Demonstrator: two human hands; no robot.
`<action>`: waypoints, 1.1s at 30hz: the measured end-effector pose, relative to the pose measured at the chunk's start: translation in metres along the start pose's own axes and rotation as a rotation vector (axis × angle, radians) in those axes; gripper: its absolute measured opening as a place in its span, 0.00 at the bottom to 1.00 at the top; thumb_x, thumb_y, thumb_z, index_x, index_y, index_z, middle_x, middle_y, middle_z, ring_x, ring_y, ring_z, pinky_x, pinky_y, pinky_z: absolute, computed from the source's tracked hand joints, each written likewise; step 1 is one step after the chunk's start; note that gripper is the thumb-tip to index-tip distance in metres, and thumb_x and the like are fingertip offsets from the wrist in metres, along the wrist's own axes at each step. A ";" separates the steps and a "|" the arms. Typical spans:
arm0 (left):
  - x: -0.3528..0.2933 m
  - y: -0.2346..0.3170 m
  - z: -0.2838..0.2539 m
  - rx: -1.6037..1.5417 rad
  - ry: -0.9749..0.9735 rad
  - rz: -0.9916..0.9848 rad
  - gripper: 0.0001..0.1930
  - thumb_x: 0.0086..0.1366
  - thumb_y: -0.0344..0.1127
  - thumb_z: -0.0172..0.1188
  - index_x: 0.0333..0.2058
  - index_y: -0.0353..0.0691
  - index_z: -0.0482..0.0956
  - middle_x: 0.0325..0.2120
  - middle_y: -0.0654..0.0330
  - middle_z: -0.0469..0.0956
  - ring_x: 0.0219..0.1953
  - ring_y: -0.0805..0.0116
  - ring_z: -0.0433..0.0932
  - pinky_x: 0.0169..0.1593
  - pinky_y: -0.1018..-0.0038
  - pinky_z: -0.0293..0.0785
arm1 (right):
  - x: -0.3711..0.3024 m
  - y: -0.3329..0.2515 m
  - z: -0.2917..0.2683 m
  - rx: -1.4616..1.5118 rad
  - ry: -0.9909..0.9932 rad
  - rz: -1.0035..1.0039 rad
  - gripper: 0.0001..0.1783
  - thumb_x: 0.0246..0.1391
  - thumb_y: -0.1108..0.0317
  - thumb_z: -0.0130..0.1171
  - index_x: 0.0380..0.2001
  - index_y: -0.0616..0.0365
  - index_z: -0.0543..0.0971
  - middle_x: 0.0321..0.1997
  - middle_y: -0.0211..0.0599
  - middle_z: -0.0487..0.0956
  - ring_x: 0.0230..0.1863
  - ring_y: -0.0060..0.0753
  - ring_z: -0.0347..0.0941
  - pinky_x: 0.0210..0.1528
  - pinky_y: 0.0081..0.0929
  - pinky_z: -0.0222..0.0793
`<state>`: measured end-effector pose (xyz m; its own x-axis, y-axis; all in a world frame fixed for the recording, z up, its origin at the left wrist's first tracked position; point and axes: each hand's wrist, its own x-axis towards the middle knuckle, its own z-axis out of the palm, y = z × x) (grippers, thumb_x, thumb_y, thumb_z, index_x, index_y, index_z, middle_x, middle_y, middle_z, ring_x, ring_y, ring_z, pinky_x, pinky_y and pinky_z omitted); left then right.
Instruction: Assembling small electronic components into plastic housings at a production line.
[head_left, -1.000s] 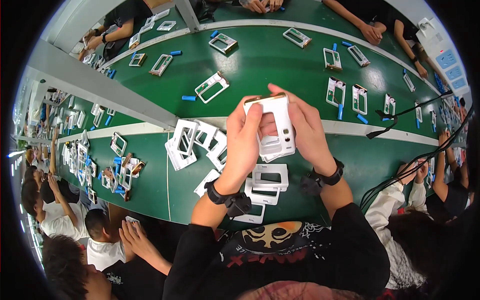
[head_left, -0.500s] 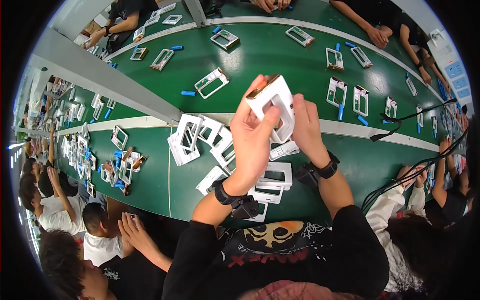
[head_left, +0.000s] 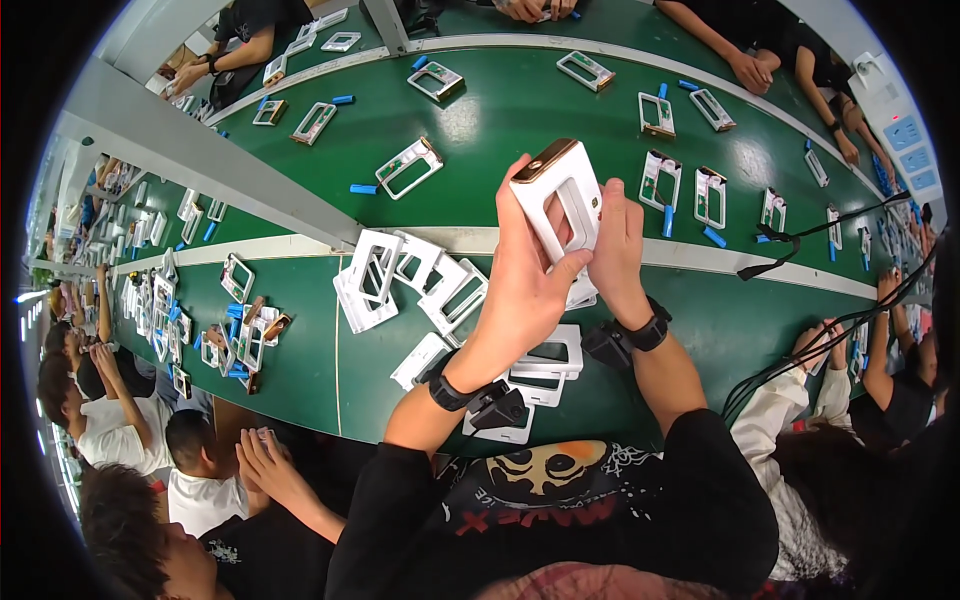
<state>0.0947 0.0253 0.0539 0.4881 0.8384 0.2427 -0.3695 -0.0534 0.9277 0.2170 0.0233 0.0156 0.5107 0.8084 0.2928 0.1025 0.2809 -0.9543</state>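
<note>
My left hand (head_left: 528, 290) and my right hand (head_left: 617, 240) hold a white plastic housing (head_left: 572, 178) between them, above the far edge of my green bench. It is a rectangular frame with a long opening and a shiny brown-gold end cap (head_left: 548, 160) at its upper end. The left hand wraps its left side, thumb across the lower end; the right fingers press against the right side. Below and left of the hands lies a heap of empty white frames (head_left: 372, 308). More white frames (head_left: 545, 365) are stacked under my forearms, partly hidden by them.
Beyond a pale rail (head_left: 700, 258) runs a green conveyor belt (head_left: 520, 120) carrying spaced open housings with blue cylindrical cells (head_left: 364, 189). A grey metal post (head_left: 220, 150) slants in at left. Black cables (head_left: 800, 365) hang at right. Co-workers sit on both sides and opposite.
The housing has turned in my hands, its end cap now tilted up and its side more in view. My left thumb has slid to its lower end. Belt items have shifted left.
</note>
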 end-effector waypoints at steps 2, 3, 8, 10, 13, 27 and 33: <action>0.000 0.001 -0.002 0.034 -0.008 0.001 0.45 0.57 0.10 0.51 0.69 0.44 0.40 0.65 0.45 0.57 0.67 0.53 0.59 0.66 0.60 0.61 | -0.001 -0.003 0.002 -0.008 0.020 -0.017 0.29 0.70 0.55 0.37 0.21 0.65 0.72 0.15 0.26 0.67 0.19 0.17 0.58 0.21 0.25 0.52; -0.001 0.003 -0.004 0.056 -0.006 0.005 0.44 0.57 0.11 0.51 0.69 0.43 0.42 0.64 0.44 0.59 0.67 0.53 0.60 0.65 0.60 0.62 | -0.002 -0.009 0.004 0.018 -0.015 0.064 0.29 0.70 0.55 0.37 0.21 0.65 0.72 0.15 0.27 0.67 0.19 0.18 0.59 0.21 0.26 0.53; 0.007 0.021 -0.023 -0.118 0.073 -0.206 0.37 0.60 0.16 0.52 0.67 0.39 0.51 0.57 0.44 0.69 0.61 0.54 0.68 0.61 0.62 0.67 | -0.004 0.002 -0.003 -0.079 -0.264 0.258 0.29 0.70 0.49 0.37 0.28 0.64 0.75 0.16 0.30 0.72 0.20 0.20 0.68 0.23 0.23 0.63; 0.011 0.015 -0.027 -0.333 0.213 -0.181 0.32 0.61 0.19 0.53 0.64 0.38 0.58 0.51 0.46 0.74 0.57 0.58 0.72 0.58 0.66 0.70 | -0.006 0.008 -0.001 -0.148 -0.360 0.273 0.30 0.69 0.47 0.37 0.32 0.63 0.77 0.17 0.30 0.74 0.20 0.20 0.71 0.24 0.22 0.67; 0.013 0.004 -0.033 -0.360 0.275 -0.154 0.28 0.62 0.22 0.54 0.62 0.37 0.64 0.48 0.49 0.76 0.54 0.62 0.74 0.55 0.69 0.72 | -0.013 0.017 0.011 -0.175 -0.394 0.334 0.30 0.70 0.48 0.35 0.31 0.63 0.77 0.15 0.28 0.73 0.19 0.20 0.71 0.24 0.21 0.67; 0.005 -0.034 0.004 -0.091 0.169 -0.011 0.23 0.66 0.32 0.57 0.58 0.37 0.69 0.53 0.57 0.75 0.54 0.72 0.72 0.56 0.77 0.66 | -0.014 0.033 0.004 -0.016 -0.206 0.146 0.38 0.69 0.43 0.23 0.24 0.61 0.75 0.19 0.32 0.75 0.19 0.23 0.70 0.22 0.24 0.65; 0.012 -0.035 -0.003 -0.191 0.142 -0.140 0.23 0.68 0.37 0.57 0.58 0.36 0.67 0.55 0.55 0.72 0.55 0.69 0.71 0.59 0.75 0.64 | 0.001 0.032 0.000 0.072 -0.287 0.327 0.38 0.69 0.43 0.23 0.25 0.60 0.74 0.20 0.33 0.75 0.19 0.23 0.70 0.21 0.24 0.65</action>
<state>0.1113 0.0392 0.0237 0.4347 0.8985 0.0610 -0.4550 0.1606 0.8759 0.2205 0.0332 -0.0147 0.2477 0.9688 -0.0095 -0.0907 0.0134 -0.9958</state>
